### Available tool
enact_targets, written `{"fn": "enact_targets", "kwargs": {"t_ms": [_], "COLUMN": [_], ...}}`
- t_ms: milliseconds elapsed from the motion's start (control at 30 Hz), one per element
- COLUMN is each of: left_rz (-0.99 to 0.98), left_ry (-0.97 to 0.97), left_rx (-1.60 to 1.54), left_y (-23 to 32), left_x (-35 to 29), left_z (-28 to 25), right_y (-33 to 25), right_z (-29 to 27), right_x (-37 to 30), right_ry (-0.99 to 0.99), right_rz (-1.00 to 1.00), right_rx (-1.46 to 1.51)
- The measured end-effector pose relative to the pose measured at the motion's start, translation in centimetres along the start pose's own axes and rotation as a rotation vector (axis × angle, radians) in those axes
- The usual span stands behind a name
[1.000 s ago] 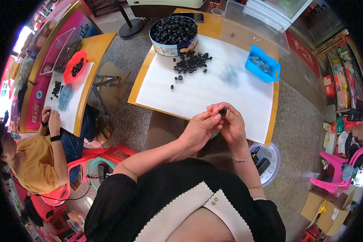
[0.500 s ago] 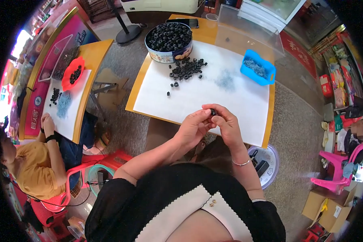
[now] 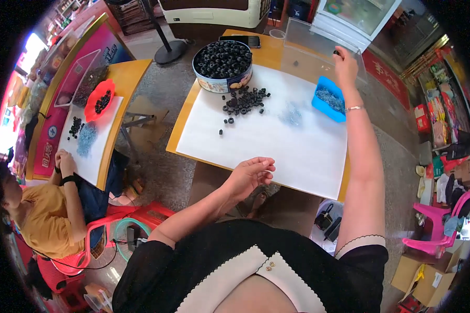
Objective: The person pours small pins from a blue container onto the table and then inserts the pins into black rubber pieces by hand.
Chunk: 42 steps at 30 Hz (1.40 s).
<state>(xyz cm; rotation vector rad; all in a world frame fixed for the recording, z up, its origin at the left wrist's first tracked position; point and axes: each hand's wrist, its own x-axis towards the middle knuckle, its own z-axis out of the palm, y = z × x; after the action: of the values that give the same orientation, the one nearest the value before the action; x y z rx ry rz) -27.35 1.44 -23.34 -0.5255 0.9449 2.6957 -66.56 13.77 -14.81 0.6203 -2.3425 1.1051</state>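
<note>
My right hand (image 3: 346, 69) is stretched out to the far right, over a clear plastic box (image 3: 309, 40). Its fingertips pinch a small black ring-like part (image 3: 337, 52). Close to the table's front edge, my left hand (image 3: 251, 176) is raised with fingers curled in toward the thumb; whatever it may hold is hidden. Loose black parts (image 3: 245, 101) lie on the white sheet (image 3: 230, 143), before a round tin (image 3: 223, 82) heaped with the same kind. A blue basket (image 3: 321, 107) holds small bluish-grey pieces (image 3: 330, 99), and a thin pile of similar pieces (image 3: 291, 116) lies beside it.
A dark phone (image 3: 245, 40) lies behind the tin. At the left, a person in a yellow shirt (image 3: 47, 214) sits at another table with a red dish (image 3: 99, 101). A light basin (image 3: 326, 221) stands below my table's right end. A pink chair (image 3: 433, 221) is farther right.
My right hand has left my left hand and swung far out to the right, carrying the black part over the clear box. My left hand stays near the table's front edge.
</note>
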Motion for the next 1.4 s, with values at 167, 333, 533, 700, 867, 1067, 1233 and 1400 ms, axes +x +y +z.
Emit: {"fn": "enact_targets", "kwargs": {"t_ms": [167, 333, 533, 700, 867, 1067, 1233, 1400], "left_rz": [0.101, 0.572, 0.741, 0.806, 0.949, 0.968, 1.138, 0.509], "left_ry": [0.157, 0.484, 0.773, 0.782, 0.770, 0.735, 0.518, 0.253], "left_rx": [0.150, 0.795, 1.036, 1.202, 1.613, 1.876, 1.655, 0.586], "left_y": [1.3, 4.7, 7.4, 7.9, 9.1, 9.6, 8.8, 6.2], "left_x": [-0.3, -0.3, 0.6, 1.4, 3.2, 4.3, 3.3, 2.0], "left_z": [-1.6, -3.8, -7.4, -7.7, -5.6, -6.3, -3.8, -1.8], "right_y": [-2.2, -6.8, -8.7, -9.6, -9.9, -9.8, -12.0, -15.5], "right_z": [0.8, 0.9, 6.0, 7.4, 5.7, 3.2, 1.0, -0.9], "right_x": [-2.9, -13.2, -19.0, -20.8, -22.5, -24.7, -25.5, -25.9], "right_ry": [0.113, -0.260, -0.389, -0.353, -0.333, -0.293, -0.353, -0.441], "right_rz": [-0.255, -0.169, -0.294, -0.343, -0.260, -0.148, 0.100, 0.295], "right_rx": [-0.386, 0.227, 0.176, 0.089, 0.126, 0.158, 0.382, 0.772]}}
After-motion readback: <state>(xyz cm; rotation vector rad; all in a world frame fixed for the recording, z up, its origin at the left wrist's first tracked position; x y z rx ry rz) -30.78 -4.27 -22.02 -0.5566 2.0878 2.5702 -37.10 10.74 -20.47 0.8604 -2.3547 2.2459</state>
